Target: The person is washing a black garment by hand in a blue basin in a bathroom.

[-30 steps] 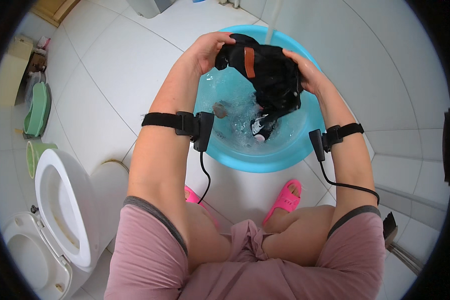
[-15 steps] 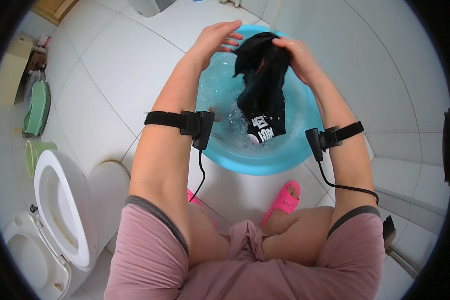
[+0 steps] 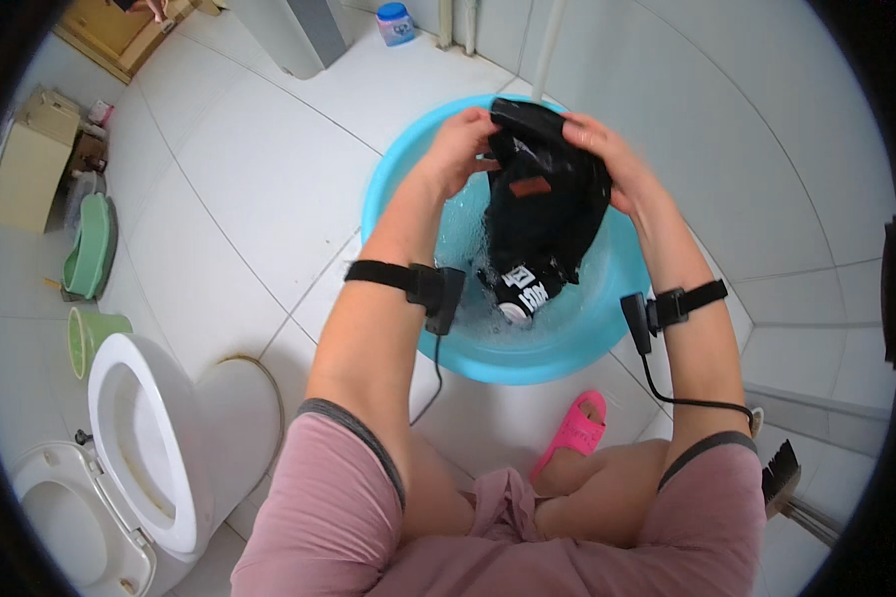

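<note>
A wet black garment (image 3: pixel 543 214) with a small reddish-brown patch and white print hangs over a round light-blue basin (image 3: pixel 388 189) of sudsy water. My left hand (image 3: pixel 461 149) is closed on the garment's upper left edge, its fingertips partly behind the cloth. Opposite it, my right hand (image 3: pixel 607 154) grips the upper right edge, thumb on top. Between both hands the upper part is held up and spread. The printed lower end dips into the water, where a pale round piece (image 3: pixel 513 312) shows beside the print.
A white toilet (image 3: pixel 149 438) stands at left, with green tubs (image 3: pixel 88 249) beyond it. At the back are a grey bin (image 3: pixel 294 35), a blue jar (image 3: pixel 395 25) and thin pipes. A tiled wall (image 3: pixel 757 149) runs close along the right, with a brush (image 3: pixel 782 478) low down.
My left hand has closed on the garment after being apart from it. The cloth is now spread between both hands, showing the patch. The view has shifted, bringing more of the far floor in.
</note>
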Motion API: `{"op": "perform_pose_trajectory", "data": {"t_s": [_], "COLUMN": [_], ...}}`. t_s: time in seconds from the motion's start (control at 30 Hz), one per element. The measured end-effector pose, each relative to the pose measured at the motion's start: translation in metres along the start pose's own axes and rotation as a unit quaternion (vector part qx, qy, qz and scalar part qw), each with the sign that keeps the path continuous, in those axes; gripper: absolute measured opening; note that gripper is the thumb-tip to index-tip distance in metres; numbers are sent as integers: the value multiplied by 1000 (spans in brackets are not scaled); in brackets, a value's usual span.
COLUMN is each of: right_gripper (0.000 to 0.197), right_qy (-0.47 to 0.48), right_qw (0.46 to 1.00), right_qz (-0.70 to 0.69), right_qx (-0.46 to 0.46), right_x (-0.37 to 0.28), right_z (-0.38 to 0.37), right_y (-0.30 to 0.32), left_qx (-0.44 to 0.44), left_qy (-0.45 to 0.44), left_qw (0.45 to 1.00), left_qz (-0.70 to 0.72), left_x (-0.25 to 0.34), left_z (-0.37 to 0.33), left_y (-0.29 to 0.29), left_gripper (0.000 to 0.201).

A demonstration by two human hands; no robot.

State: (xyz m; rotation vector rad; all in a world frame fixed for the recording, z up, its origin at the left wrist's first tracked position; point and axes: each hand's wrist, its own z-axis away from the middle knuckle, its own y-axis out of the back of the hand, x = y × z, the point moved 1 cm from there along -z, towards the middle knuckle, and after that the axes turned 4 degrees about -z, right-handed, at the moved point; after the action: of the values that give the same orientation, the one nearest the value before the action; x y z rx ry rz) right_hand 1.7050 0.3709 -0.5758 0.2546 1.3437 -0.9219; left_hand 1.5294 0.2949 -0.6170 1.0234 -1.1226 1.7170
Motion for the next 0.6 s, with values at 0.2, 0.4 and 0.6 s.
{"op": "perform_pose_trajectory", "data": {"t_s": [0.2, 0.4, 0.6], "right_gripper": [33, 34, 50], "right_qy": [-1, 147, 319], "right_qw": [978, 972, 877], "right_qz": [206, 162, 336], "right_qx": [0, 85, 128], "right_x": [5, 7, 28], "right_z": [7, 9, 3], "right_y": [13, 32, 65], "left_qx": [160, 215, 258], "left_qy": [-165, -257, -280], "left_qw": [941, 898, 855], "left_qz": [-248, -287, -352], "left_x": [0, 16, 31], "left_z": [-19, -13, 12], "left_y": [-20, -13, -10], "left_gripper": [19, 17, 31]}}
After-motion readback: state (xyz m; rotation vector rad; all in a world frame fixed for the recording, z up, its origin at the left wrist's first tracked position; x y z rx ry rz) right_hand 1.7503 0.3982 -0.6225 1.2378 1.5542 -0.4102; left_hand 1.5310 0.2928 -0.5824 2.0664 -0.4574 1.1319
